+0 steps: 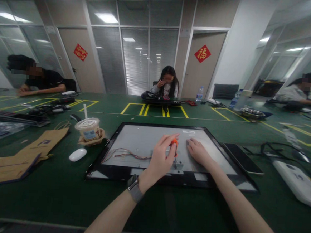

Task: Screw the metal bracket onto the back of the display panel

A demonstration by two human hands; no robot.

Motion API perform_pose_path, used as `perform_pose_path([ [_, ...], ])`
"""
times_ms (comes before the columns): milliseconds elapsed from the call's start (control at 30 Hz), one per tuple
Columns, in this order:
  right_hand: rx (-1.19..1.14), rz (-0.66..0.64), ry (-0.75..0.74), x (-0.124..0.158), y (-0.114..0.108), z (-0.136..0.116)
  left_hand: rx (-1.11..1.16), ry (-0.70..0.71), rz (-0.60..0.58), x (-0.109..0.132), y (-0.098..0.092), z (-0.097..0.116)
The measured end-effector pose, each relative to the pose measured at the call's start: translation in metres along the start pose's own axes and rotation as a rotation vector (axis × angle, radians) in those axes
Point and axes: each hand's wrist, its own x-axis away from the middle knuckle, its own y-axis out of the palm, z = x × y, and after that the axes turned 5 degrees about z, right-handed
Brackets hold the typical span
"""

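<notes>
A flat display panel [132, 136] with a grey metal back and black frame lies before me on the green table. My left hand [161, 156], with a watch [135, 188] at its wrist, is closed around the orange handle of a screwdriver [174, 142]. The screwdriver stands nearly upright, its shaft reaching down to a small metal bracket [179, 165] near the panel's front edge. Whether its tip sits in a screw I cannot tell. To its right, my right hand [198, 151] rests open and flat on the panel's back. Thin wires [131, 153] run across the panel's left side.
Left of the panel are a drink cup [87, 128] with a straw, a white mouse [77, 155] and a brown paper bag [31, 153]. A dark phone [242, 158], cables [274, 149] and a white device [297, 179] lie at right. Several people sit around the table.
</notes>
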Motion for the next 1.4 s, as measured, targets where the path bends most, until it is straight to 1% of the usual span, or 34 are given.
perform_pose_path([
  [133, 0.002, -0.013, 0.007, 0.001, -0.0032, -0.0022, -0.062, -0.003, 0.088, 0.0008, 0.0017, -0.0023],
  [200, 0.001, -0.012, 0.006, 0.0016, -0.0037, -0.0025, -0.065, -0.015, 0.086, 0.0008, 0.0012, -0.0036],
  [300, -0.004, 0.006, 0.0, 0.002, -0.0023, -0.0013, -0.028, -0.044, 0.044, 0.0003, -0.0001, -0.005],
  [400, -0.007, 0.018, -0.009, 0.0016, 0.0, 0.0002, -0.004, -0.041, 0.026, 0.0002, 0.0002, -0.0052],
  [500, 0.0, 0.016, -0.006, 0.001, 0.001, 0.0005, -0.023, -0.029, 0.069, 0.0002, 0.0022, -0.0048],
  [567, 0.006, 0.011, 0.001, 0.0009, 0.0008, 0.0001, -0.023, -0.037, 0.108, -0.0002, 0.0032, -0.0046],
  [633, 0.006, 0.01, 0.005, 0.0011, 0.0006, -0.0002, -0.005, -0.059, 0.119, -0.0013, 0.0032, -0.005],
  [767, 0.005, 0.031, 0.0, 0.0018, 0.0012, -0.0003, 0.059, -0.108, 0.036, -0.0033, 0.0013, -0.0074],
  [900, 0.003, 0.04, -0.01, 0.0017, 0.0019, 0.0, 0.204, -0.154, -0.033, -0.0026, 0.0013, -0.0088],
  [1000, 0.008, 0.034, -0.012, 0.0012, 0.0014, -0.0002, 0.172, -0.12, -0.023, -0.0016, 0.003, -0.0082],
  [1133, 0.019, 0.02, -0.011, 0.0011, 0.0002, -0.0008, 0.103, -0.084, 0.048, -0.0006, 0.005, -0.0072],
  [1200, 0.022, 0.016, -0.005, 0.0013, 0.0, -0.0009, 0.125, -0.098, 0.037, 0.0, 0.0047, -0.0068],
  [1333, 0.007, 0.017, -0.004, 0.0015, -0.0004, -0.0006, 0.255, -0.156, -0.032, -0.0002, 0.0022, -0.0049],
  [1400, 0.0, 0.014, -0.003, 0.0014, -0.0008, -0.0005, 0.244, -0.156, -0.024, -0.0012, 0.0012, -0.004],
])
